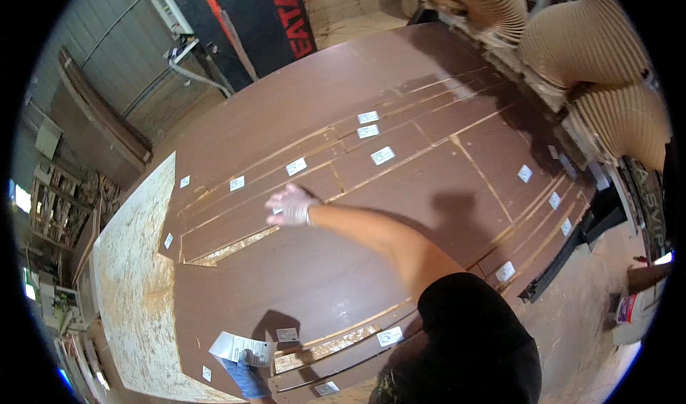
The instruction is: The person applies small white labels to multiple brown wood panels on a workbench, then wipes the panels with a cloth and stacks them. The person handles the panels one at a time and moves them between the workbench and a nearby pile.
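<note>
Our left grip (246,377) has a label sheet (239,348) pinched over the panel (271,282), near edge; our right grip (289,206) is farther up, fingers spread at a small label (278,210); can't tell if we're holding that one

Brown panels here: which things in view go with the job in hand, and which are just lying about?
Likely in use:
left hand, blue-gloved, holding a white label sheet
right hand, pale-gloved, over the brown panels
small white labels on them

Likely just lying about:
bucket, far right
boards leaning, upper left
</note>
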`<state>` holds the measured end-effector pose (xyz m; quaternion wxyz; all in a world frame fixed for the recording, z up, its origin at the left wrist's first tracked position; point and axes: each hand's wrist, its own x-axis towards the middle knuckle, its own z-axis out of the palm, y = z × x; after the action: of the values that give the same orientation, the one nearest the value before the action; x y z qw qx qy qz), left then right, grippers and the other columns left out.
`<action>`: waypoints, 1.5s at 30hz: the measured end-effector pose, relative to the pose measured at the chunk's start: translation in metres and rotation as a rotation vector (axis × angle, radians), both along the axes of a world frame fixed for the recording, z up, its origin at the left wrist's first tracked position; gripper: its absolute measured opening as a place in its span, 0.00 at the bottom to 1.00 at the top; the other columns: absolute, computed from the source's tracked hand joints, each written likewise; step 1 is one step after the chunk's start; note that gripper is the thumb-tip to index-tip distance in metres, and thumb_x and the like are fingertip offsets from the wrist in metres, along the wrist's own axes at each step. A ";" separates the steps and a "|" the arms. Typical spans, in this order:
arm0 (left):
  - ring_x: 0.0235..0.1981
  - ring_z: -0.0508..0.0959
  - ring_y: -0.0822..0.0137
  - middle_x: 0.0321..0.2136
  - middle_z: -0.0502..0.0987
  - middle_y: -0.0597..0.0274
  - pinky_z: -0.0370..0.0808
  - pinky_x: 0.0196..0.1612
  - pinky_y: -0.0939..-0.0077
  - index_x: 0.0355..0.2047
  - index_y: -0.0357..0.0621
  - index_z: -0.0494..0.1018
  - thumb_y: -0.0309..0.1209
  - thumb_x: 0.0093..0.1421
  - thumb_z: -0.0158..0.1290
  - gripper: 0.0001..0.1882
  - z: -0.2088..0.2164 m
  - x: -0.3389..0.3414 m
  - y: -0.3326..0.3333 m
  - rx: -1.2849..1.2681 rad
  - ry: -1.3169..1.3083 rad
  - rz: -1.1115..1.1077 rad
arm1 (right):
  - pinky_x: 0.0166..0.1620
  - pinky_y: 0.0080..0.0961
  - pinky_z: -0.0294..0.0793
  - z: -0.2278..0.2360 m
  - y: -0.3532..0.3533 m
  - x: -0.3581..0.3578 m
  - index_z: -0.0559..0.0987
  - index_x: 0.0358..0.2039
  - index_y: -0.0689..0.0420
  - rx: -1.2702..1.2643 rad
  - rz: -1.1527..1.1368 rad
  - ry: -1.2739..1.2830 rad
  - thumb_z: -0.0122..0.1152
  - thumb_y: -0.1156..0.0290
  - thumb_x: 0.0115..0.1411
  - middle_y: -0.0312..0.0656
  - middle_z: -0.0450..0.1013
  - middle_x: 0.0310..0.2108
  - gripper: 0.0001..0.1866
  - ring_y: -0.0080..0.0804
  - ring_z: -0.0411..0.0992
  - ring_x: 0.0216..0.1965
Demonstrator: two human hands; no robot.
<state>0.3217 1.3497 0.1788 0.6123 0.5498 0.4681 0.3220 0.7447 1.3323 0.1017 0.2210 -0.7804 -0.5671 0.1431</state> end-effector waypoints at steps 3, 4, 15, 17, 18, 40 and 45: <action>0.48 0.66 0.64 0.50 0.63 0.59 0.69 0.49 0.66 0.60 0.41 0.51 0.30 0.52 0.55 0.37 0.024 0.028 -0.016 -0.011 -0.062 -0.156 | 0.55 0.34 0.63 0.035 -0.048 -0.077 0.70 0.51 0.60 0.251 0.058 0.736 0.55 0.62 0.59 0.46 0.69 0.50 0.22 0.36 0.67 0.52; 0.46 0.68 0.65 0.48 0.65 0.59 0.70 0.48 0.67 0.57 0.39 0.55 0.31 0.53 0.56 0.34 0.029 0.038 -0.023 0.005 -0.157 -0.195 | 0.55 0.32 0.64 0.050 -0.065 -0.093 0.69 0.52 0.60 0.316 0.112 0.906 0.54 0.65 0.59 0.46 0.68 0.50 0.22 0.35 0.66 0.52; 0.43 0.73 0.66 0.44 0.71 0.62 0.74 0.45 0.70 0.55 0.43 0.60 0.28 0.50 0.57 0.32 0.065 0.081 -0.059 -0.053 -0.405 -0.480 | 0.55 0.30 0.62 0.130 -0.182 -0.203 0.50 0.64 0.56 0.466 0.256 1.167 0.52 0.65 0.61 0.47 0.66 0.51 0.34 0.33 0.64 0.52; 0.43 0.74 0.66 0.42 0.72 0.62 0.74 0.44 0.72 0.54 0.44 0.62 0.29 0.49 0.59 0.31 0.077 0.073 -0.066 -0.090 -0.469 -0.507 | 0.53 0.29 0.64 0.136 -0.192 -0.210 0.49 0.64 0.56 0.510 0.233 1.038 0.51 0.65 0.62 0.46 0.67 0.50 0.34 0.30 0.65 0.50; 0.43 0.74 0.66 0.42 0.72 0.62 0.74 0.43 0.72 0.54 0.44 0.62 0.29 0.50 0.59 0.31 0.083 0.070 -0.069 -0.083 -0.407 -0.494 | 0.53 0.27 0.63 0.140 -0.199 -0.214 0.50 0.64 0.56 0.533 0.256 1.088 0.51 0.65 0.62 0.46 0.67 0.50 0.33 0.29 0.66 0.49; 0.49 0.71 0.65 0.47 0.70 0.59 0.69 0.51 0.71 0.55 0.40 0.57 0.24 0.49 0.59 0.34 0.102 0.059 -0.182 0.246 -0.215 -0.686 | 0.45 0.21 0.71 0.161 -0.287 -0.226 0.79 0.42 0.60 0.535 0.010 0.918 0.61 0.74 0.52 0.39 0.77 0.37 0.15 0.21 0.71 0.39; 0.50 0.69 0.66 0.49 0.69 0.60 0.67 0.52 0.73 0.57 0.40 0.55 0.23 0.48 0.61 0.38 0.074 0.092 -0.201 0.152 -0.205 -0.650 | 0.43 0.20 0.71 0.143 -0.300 -0.201 0.80 0.39 0.60 0.548 -0.080 0.926 0.61 0.73 0.53 0.37 0.77 0.35 0.12 0.21 0.72 0.38</action>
<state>0.4138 1.1485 0.2531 0.6839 0.6791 0.1792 0.1976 0.5432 1.0320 0.2446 0.6486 -0.5707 -0.3967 0.3104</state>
